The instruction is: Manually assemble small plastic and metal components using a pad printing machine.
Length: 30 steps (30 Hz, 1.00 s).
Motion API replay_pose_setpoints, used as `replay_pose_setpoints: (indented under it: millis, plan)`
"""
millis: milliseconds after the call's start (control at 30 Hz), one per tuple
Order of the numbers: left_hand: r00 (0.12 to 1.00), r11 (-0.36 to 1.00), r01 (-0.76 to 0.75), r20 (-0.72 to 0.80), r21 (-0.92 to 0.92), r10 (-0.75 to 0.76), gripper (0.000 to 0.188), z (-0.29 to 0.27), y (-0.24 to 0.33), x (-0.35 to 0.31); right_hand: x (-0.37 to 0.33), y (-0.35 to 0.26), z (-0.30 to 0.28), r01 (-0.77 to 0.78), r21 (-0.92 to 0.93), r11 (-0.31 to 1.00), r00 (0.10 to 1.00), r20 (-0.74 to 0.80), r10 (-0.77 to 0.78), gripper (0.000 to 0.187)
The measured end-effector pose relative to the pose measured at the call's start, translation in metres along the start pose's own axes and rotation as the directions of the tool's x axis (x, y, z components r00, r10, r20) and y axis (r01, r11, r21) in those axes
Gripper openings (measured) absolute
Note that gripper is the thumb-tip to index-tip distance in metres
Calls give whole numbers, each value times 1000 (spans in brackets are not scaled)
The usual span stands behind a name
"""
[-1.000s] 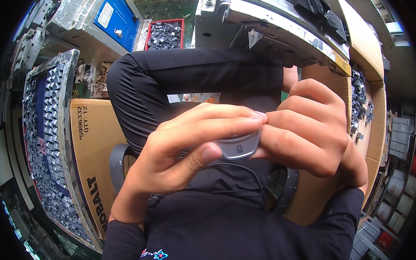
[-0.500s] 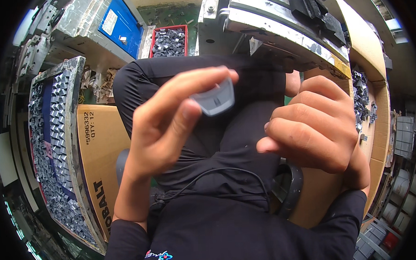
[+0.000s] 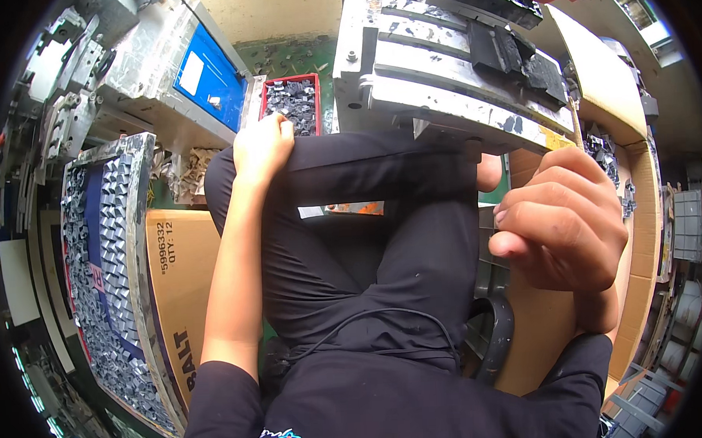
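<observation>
Red bin (image 3: 266,105) of small grey parts (image 3: 293,104), left hand (image 3: 262,148) at its edge

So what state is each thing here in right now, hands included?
Left hand: stretched out to the red bin, nothing visibly held.
Right hand: curled into a loose fist, raised; contents hidden.
Red bin: open, filled with small grey parts.
Tray on the left: packed with rows of grey parts.
Cardboard box: lying flat beside the tray.
</observation>
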State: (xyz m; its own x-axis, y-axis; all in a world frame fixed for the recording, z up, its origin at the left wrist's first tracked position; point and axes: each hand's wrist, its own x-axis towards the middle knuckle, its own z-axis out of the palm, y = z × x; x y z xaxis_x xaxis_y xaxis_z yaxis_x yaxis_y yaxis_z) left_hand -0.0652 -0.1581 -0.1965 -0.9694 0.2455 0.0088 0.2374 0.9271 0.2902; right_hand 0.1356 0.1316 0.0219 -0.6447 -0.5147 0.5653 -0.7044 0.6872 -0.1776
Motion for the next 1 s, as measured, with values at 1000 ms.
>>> replay_pose_setpoints:
  millis: [1000]
  plan:
    - [998,998,46,28,49,-47,40,-13,9,1,-217,132,-92,-805,-335,489,587,-337,736,14]
